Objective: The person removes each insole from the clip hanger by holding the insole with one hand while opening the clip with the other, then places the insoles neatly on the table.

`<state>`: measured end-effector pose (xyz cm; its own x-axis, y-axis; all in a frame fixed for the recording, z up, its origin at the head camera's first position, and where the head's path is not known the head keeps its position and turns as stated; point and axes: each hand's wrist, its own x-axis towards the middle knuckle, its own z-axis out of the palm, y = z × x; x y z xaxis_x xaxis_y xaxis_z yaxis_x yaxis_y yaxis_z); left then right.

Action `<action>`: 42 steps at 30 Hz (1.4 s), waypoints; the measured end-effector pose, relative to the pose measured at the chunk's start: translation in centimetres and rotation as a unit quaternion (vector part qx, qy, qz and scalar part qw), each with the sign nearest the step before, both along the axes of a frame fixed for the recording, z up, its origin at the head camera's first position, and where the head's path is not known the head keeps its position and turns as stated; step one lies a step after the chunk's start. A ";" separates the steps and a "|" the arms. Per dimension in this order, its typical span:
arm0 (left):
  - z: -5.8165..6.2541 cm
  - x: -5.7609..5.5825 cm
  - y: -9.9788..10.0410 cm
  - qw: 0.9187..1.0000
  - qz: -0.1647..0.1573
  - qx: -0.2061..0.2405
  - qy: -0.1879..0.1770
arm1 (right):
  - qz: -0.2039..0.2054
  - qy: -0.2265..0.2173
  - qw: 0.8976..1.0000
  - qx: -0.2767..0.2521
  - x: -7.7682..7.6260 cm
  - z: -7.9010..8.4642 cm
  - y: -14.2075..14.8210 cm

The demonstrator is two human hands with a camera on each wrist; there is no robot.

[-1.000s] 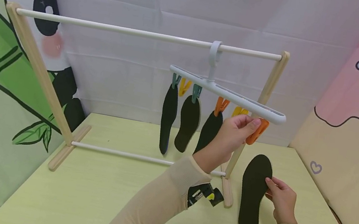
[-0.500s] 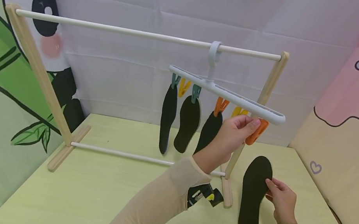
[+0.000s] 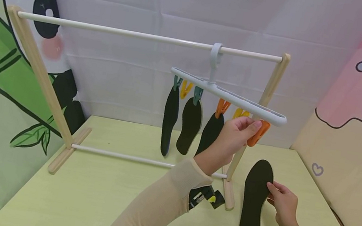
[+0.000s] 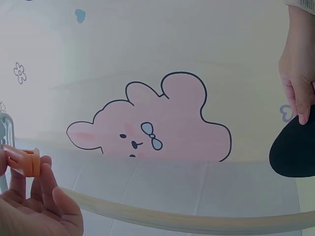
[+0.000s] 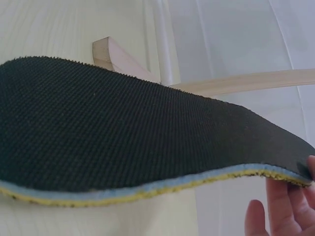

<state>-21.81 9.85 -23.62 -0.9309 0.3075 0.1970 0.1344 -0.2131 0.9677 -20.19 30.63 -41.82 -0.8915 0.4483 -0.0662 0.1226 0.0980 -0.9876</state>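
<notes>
My left hand (image 3: 228, 139) pinches an orange clothespin (image 3: 258, 134) under the right end of a pale grey hanger (image 3: 240, 101). In the left wrist view, thumb and fingers squeeze this clothespin (image 4: 29, 162). Lower right, my right hand (image 3: 282, 204) pinches the edge of a black insole (image 3: 254, 203), which hangs upright above the table. Its blue and yellow layered edge shows in the right wrist view. From the hanger hang a left insole (image 3: 169, 123) and a middle insole (image 3: 190, 126) on teal clothespins, and another insole (image 3: 211, 134) on an orange one, partly behind my left forearm.
A wooden rack with a white top rail (image 3: 119, 32) and a lower white bar (image 3: 123, 156) stands on the pale yellow table (image 3: 87, 201). The hanger hooks over the top rail. A yellow clothespin (image 3: 186, 89) holds nothing; another yellow one (image 3: 241, 113) sits behind my left hand.
The insole in my right hand has sunk slightly. My left hand keeps its grip on the orange clothespin; the other insoles hang as before.
</notes>
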 end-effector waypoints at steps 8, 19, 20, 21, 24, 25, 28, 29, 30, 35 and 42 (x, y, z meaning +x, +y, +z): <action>0.1 0.0 0.1 1.000 0.012 -0.010 -0.004 | 0.004 -0.002 1.000 0.000 0.0 -0.4 0.0; 0.0 -0.1 0.1 1.000 0.010 -0.006 -0.008 | 0.014 -0.018 1.000 0.011 -0.3 -1.1 0.0; -0.1 -0.1 0.1 1.000 0.010 -0.006 -0.008 | 0.013 -0.019 1.000 0.012 -0.3 -1.1 0.0; -0.1 -0.1 0.1 1.000 0.010 -0.006 -0.007 | 0.014 -0.019 1.000 0.014 -0.3 -1.2 0.1; -0.1 -0.2 0.1 1.000 0.011 -0.007 -0.006 | 0.014 -0.020 1.000 0.018 -0.3 -1.4 0.1; -0.2 -0.2 0.1 1.000 0.011 -0.007 -0.006 | 0.012 -0.022 1.000 0.019 -0.3 -1.4 0.1; -0.2 -0.1 0.1 1.000 0.011 -0.008 -0.007 | 0.014 -0.023 0.999 0.019 -0.3 -1.5 0.1; -0.2 -0.1 0.1 1.000 0.012 -0.008 -0.006 | 0.014 -0.023 0.999 0.019 -0.2 -1.6 0.1; -0.2 -0.1 0.1 1.000 0.012 -0.008 -0.008 | 0.014 -0.023 0.999 0.018 -0.2 -1.6 0.1; -0.2 -0.1 0.1 1.000 0.012 -0.011 -0.009 | 0.017 -0.027 0.999 0.018 -0.2 -1.8 0.1; -0.2 -0.1 0.1 1.000 0.007 -0.009 -0.008 | 0.024 -0.038 0.999 0.026 -0.2 -2.2 0.2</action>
<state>-21.90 9.93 -23.79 -0.9379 0.2985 0.1765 0.1211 -0.1949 0.9733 -20.39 30.86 -44.05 -0.9053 0.4097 -0.1124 0.1911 0.1564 -0.9690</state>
